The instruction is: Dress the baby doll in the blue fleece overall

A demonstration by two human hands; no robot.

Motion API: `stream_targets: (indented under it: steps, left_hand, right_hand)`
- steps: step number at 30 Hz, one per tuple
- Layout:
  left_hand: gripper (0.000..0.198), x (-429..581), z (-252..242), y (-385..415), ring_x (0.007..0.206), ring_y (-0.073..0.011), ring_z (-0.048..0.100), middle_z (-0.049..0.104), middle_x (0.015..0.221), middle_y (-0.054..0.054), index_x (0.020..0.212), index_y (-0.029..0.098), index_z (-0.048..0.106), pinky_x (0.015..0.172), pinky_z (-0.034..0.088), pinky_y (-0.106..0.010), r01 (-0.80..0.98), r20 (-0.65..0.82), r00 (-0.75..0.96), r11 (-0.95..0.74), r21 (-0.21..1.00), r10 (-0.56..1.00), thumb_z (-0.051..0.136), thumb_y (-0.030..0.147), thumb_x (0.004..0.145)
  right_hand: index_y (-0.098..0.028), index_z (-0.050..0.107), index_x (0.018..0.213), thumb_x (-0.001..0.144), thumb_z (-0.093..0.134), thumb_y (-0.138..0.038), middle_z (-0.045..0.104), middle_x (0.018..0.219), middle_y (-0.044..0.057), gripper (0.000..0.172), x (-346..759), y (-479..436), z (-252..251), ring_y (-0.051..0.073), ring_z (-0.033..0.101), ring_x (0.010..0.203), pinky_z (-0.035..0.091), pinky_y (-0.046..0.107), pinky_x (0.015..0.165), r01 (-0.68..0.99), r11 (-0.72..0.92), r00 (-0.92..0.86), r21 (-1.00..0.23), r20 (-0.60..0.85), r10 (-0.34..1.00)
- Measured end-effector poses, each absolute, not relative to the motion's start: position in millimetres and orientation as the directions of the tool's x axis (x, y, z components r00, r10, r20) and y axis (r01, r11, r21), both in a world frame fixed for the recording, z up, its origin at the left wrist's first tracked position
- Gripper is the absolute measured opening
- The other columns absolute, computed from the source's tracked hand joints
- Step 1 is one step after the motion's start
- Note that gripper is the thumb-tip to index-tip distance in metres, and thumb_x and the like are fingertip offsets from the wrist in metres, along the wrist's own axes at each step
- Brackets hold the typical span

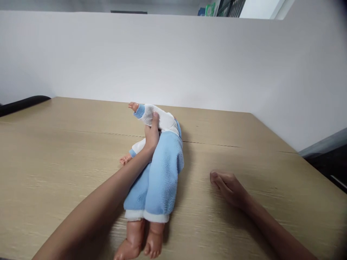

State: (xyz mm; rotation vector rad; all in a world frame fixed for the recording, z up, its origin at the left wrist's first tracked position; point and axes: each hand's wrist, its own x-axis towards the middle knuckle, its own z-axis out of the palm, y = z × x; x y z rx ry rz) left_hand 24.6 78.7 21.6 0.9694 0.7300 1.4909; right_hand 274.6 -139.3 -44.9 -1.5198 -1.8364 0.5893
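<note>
A baby doll [164,173] in light blue fleece trousers and a white top with blue cuffs lies on its side on the wooden table. Its bare feet point toward me and its arms reach left. My left hand [152,133] grips the doll at the upper arm and chest, thumb over the white sleeve; the other fingers are hidden behind it. The doll's head cannot be seen. To the right of the doll, apart from it, my right hand [226,186] rests near the tabletop with its fingers curled into a fist. Whether anything is inside that fist is hidden.
The light wooden table [67,155] has a seam running across it. A white wall [162,57] stands behind its far edge. Black objects sit beside the table, one at the left [27,103] and one at the right [330,162].
</note>
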Motion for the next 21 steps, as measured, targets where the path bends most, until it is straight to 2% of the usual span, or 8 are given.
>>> stream_targets:
  steps: [3,7,11,14,16,17,18,21]
  left_hand:
    - [0.059,31.9,25.5,69.8,0.122,-0.0307,0.072,0.080,0.121,-0.012,0.120,0.014,0.073,0.105,0.055,-0.039,-0.339,0.268,-0.022,-0.259,0.904,0.963,0.071,0.067,0.093]
    - [0.050,45.7,28.2,58.3,0.124,-0.0317,0.070,0.081,0.123,-0.012,0.117,0.015,0.075,0.108,0.053,-0.041,-0.150,0.348,0.072,-0.334,0.930,0.935,0.067,0.060,0.098]
    - [0.031,65.7,26.2,50.5,0.114,-0.0295,0.072,0.081,0.118,-0.011,0.109,0.017,0.075,0.107,0.053,-0.042,0.029,0.505,0.223,-0.524,0.851,0.834,0.069,0.046,0.099]
    - [0.034,79.7,24.3,44.7,0.112,-0.0302,0.071,0.079,0.121,-0.012,0.120,0.017,0.072,0.104,0.054,-0.044,0.159,0.577,0.418,-0.682,0.714,0.702,0.072,0.042,0.097]
    - [0.038,87.5,24.3,39.5,0.115,-0.0325,0.069,0.077,0.121,-0.013,0.123,0.018,0.070,0.104,0.053,-0.045,0.271,0.557,0.546,-0.760,0.591,0.627,0.074,0.044,0.095]
    - [0.039,90.8,24.6,36.5,0.115,-0.0338,0.068,0.076,0.120,-0.014,0.123,0.018,0.070,0.103,0.053,-0.046,0.323,0.531,0.601,-0.790,0.522,0.597,0.075,0.043,0.095]
    - [0.039,93.7,25.2,33.4,0.115,-0.0348,0.067,0.076,0.120,-0.014,0.124,0.018,0.070,0.103,0.053,-0.047,0.365,0.497,0.653,-0.812,0.455,0.572,0.075,0.042,0.094]
    - [0.045,98.4,27.4,24.3,0.116,-0.0350,0.066,0.072,0.127,-0.014,0.132,0.019,0.068,0.104,0.052,-0.049,0.392,0.397,0.767,-0.858,0.332,0.504,0.075,0.034,0.090]
  right_hand:
    - [-0.026,0.039,0.065,0.113,0.030,-0.058,0.044,0.062,-0.001,0.059,272.0,-140.8,-42.7,0.018,0.044,0.060,0.033,0.035,0.063,0.700,0.261,-0.149,-0.664,0.221,0.964]
    - [-0.026,0.042,0.065,0.113,0.032,-0.058,0.048,0.062,-0.001,0.059,270.9,-139.1,-39.5,0.018,0.046,0.060,0.036,0.035,0.062,0.668,0.200,-0.070,-0.717,0.207,0.976]
    - [-0.024,0.054,0.070,0.112,0.043,-0.052,0.053,0.067,-0.001,0.052,273.9,-135.3,-39.8,0.018,0.052,0.064,0.042,0.034,0.066,0.645,0.159,0.026,-0.747,0.229,0.973]
    - [-0.022,0.072,0.102,0.109,0.054,-0.053,0.071,0.085,0.004,0.037,277.4,-129.8,-41.5,0.021,0.066,0.074,0.052,0.033,0.066,0.580,0.121,0.132,-0.806,0.240,0.962]
    - [-0.021,0.069,0.130,0.110,0.052,-0.050,0.080,0.105,0.010,0.039,280.6,-125.6,-42.2,0.023,0.077,0.085,0.060,0.032,0.065,0.548,0.133,0.174,-0.826,0.268,0.948]
    - [-0.020,0.065,0.139,0.113,0.046,-0.045,0.082,0.113,0.012,0.040,282.8,-123.8,-42.0,0.022,0.080,0.088,0.063,0.032,0.065,0.615,0.166,0.162,-0.771,0.330,0.930]
    - [-0.021,0.064,0.142,0.116,0.039,-0.038,0.084,0.115,0.011,0.039,285.5,-122.2,-41.3,0.021,0.082,0.088,0.065,0.031,0.066,0.732,0.202,0.125,-0.651,0.420,0.899]
    - [-0.025,0.075,0.127,0.118,0.034,-0.031,0.087,0.099,0.004,0.042,295.6,-118.9,-36.6,0.017,0.082,0.081,0.069,0.031,0.072,0.981,0.179,-0.097,-0.077,0.606,0.789]
